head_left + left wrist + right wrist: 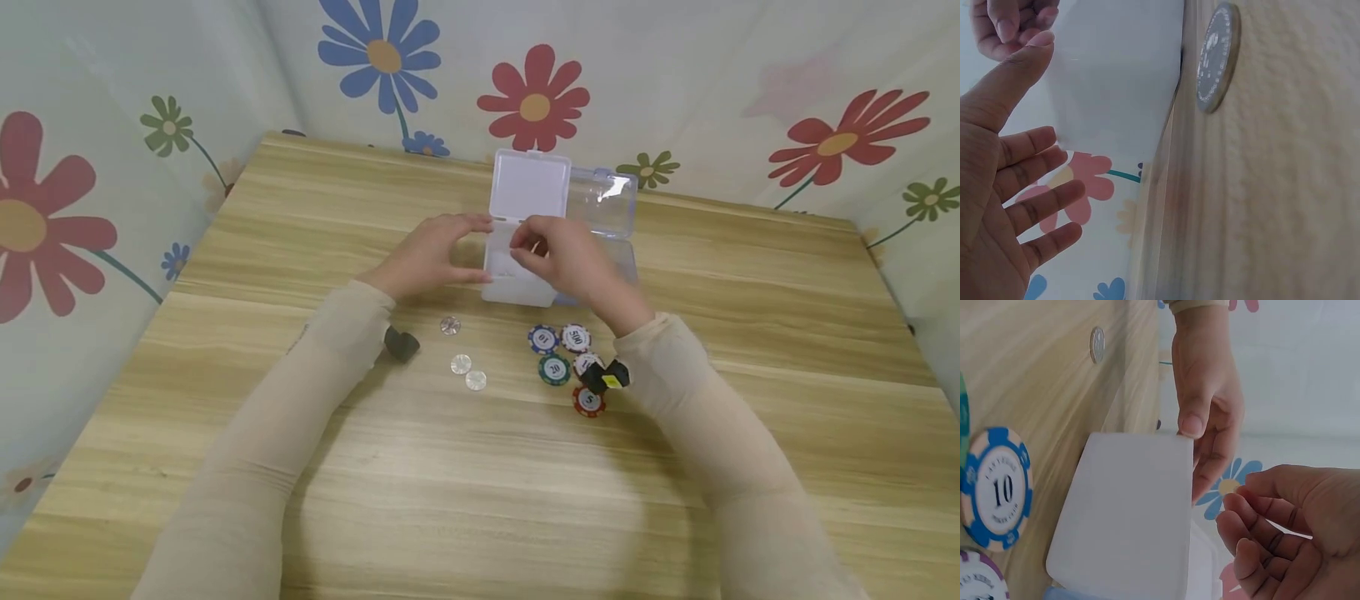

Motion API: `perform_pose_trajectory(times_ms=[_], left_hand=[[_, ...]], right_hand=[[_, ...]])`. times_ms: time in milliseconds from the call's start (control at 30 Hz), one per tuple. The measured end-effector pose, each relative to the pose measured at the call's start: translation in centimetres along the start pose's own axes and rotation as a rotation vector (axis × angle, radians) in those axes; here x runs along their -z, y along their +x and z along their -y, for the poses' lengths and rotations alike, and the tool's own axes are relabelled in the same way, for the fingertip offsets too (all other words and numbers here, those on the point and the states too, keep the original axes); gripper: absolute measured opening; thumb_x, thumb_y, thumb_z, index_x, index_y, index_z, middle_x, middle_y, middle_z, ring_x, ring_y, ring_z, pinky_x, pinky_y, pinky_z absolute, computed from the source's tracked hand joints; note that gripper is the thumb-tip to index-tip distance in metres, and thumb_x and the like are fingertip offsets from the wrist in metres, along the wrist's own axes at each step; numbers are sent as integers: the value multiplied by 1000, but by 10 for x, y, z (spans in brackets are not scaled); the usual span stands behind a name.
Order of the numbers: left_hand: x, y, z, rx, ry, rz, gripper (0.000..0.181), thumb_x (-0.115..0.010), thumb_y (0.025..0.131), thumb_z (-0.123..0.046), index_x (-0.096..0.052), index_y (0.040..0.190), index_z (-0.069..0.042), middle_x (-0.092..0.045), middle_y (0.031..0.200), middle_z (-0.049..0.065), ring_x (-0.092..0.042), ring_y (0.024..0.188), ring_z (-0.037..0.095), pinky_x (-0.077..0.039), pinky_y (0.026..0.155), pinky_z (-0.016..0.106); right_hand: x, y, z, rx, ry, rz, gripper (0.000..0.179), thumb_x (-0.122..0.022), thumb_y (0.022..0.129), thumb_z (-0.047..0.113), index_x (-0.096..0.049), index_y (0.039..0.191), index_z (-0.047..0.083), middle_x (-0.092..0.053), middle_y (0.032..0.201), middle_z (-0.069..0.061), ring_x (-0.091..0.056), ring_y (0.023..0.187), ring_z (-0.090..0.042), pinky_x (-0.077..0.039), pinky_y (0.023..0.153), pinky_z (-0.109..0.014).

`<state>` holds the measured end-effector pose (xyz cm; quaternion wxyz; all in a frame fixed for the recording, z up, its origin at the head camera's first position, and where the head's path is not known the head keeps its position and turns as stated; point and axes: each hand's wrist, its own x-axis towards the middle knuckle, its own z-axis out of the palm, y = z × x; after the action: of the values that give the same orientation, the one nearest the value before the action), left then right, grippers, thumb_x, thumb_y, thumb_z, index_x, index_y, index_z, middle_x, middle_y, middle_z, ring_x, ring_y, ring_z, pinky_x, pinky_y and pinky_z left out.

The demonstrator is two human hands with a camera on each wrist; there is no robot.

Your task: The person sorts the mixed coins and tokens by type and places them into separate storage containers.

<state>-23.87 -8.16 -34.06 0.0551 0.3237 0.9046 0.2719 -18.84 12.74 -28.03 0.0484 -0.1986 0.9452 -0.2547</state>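
Observation:
A white lidded box [519, 290] stands at the back middle of the table with its lid [530, 185] up. My left hand [427, 257] is at the box's left side, thumb and fingers spread apart, tips at the rim. Above the box's opening is my right hand [558, 254], fingers loosely bent. Nothing shows between its thumb and fingertips in the right wrist view. Something small and faint lies inside the box, too unclear to name. Three silvery coins, one a coin [461, 364] in the middle, lie in front of the box.
A clear bluish box [622, 258] with its lid raised stands against the white box's right side. Several poker chips, among them a green chip [554, 369] and a red chip [589, 402], lie near my right wrist. A flowered cloth [675, 67] hangs behind the wooden table [450, 500].

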Motion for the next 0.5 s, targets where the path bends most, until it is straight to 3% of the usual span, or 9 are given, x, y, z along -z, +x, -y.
perform_pose_trajectory(times_ms=[233, 500], left_hand=[[0, 1, -1, -11, -7, -13, 75, -76, 79, -45, -48, 140, -10, -45, 150, 4, -37, 141, 24, -27, 119, 44], [1, 1, -1, -5, -9, -10, 75, -76, 79, -45, -49, 139, -10, -44, 150, 4, -37, 142, 23, -26, 120, 43]], right_hand=[[-8, -17, 1, 85, 57, 2, 14, -63, 92, 18, -67, 98, 6, -69, 92, -8, -62, 83, -20, -51, 73, -30], [-16, -34, 4, 109, 85, 47, 12, -63, 92, 17, -67, 97, 6, -69, 92, -6, -62, 83, -19, -54, 77, -34]])
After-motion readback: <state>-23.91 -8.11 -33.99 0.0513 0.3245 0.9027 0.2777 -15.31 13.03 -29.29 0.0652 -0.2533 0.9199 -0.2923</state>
